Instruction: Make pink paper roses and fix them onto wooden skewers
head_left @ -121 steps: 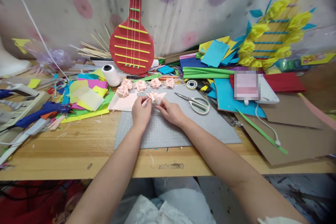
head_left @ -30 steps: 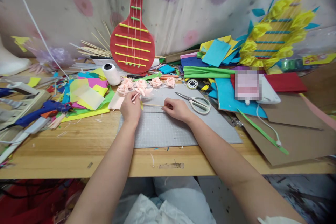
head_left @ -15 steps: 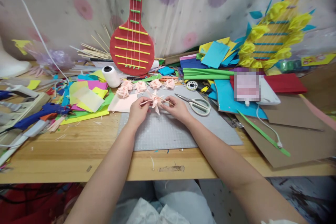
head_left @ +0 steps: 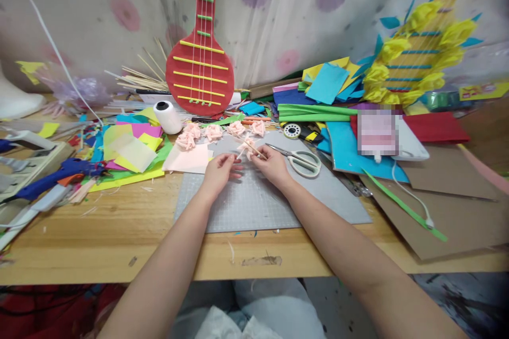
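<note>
Both hands over grey cutting mat (head_left: 254, 201) on wooden table (head_left: 119, 233). Right hand (head_left: 274, 165) pinches a thin wooden stick (head_left: 251, 149) with a small pink paper flower (head_left: 245, 147) on it, grip closed on the stick. Left hand (head_left: 218, 170) just beside, fingers loosely curled, tips near the stick's lower end; cannot tell if touching. Four finished pink flowers (head_left: 214, 131) lie in a row at mat's far edge. Pink paper sheet (head_left: 189, 159) left of hands. Scissors (head_left: 300, 159) right of right hand. White thread spool (head_left: 167, 116), blue glue gun (head_left: 51, 177) further left.
</note>
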Demonstrator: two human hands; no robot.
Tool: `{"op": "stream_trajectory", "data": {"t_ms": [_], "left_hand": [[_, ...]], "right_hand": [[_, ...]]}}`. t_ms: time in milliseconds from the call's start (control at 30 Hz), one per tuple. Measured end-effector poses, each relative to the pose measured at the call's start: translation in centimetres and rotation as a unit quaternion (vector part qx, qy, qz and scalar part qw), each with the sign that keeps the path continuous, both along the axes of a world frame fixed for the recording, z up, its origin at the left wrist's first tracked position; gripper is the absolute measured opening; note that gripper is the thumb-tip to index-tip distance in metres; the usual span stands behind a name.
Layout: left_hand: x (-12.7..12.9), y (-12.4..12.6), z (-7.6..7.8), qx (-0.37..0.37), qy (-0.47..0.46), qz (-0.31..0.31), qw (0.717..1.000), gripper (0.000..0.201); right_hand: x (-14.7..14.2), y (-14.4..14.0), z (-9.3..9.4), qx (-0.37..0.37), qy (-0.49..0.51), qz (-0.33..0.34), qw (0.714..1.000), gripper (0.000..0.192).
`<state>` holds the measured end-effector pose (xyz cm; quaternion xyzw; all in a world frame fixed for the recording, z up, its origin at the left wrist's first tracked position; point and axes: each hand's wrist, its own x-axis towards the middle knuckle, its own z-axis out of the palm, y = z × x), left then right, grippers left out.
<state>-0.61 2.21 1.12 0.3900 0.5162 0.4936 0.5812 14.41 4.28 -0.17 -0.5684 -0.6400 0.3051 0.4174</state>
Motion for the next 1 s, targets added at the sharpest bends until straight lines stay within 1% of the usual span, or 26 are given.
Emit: {"op": "stream_trajectory", "data": {"t_ms": [100,300,400,667,833,1000], "left_hand": [[0.4,-0.4,0.4,-0.042,-0.055,-0.029,0.997,0.020],[-0.3,-0.5,1.2,-0.107,-0.162,-0.050,0.980,0.027],[-0.5,-0.5,1.5,-0.135,-0.191,-0.062,0.970,0.031],[-0.5,-0.5,1.6,-0.138,-0.184,-0.063,0.971,0.034],[-0.5,-0.6,1.3,-0.091,-0.116,-0.047,0.988,0.032],[-0.5,-0.6,1.1,-0.056,-0.076,-0.038,0.995,0.029]], "right_hand": [[0.0,0.0,-0.1,-0.003,-0.007,0.005,1.000,0.021],[0.1,0.0,-0.2,0.021,-0.040,0.022,0.999,0.019],[0.1,-0.1,-0.3,0.028,-0.058,0.022,0.998,0.019],[0.2,0.0,-0.4,0.034,-0.070,0.033,0.996,0.020],[0.2,-0.1,-0.4,0.036,-0.086,0.053,0.994,0.020],[0.3,-0.2,-0.3,0.032,-0.096,0.070,0.992,0.018]]}}
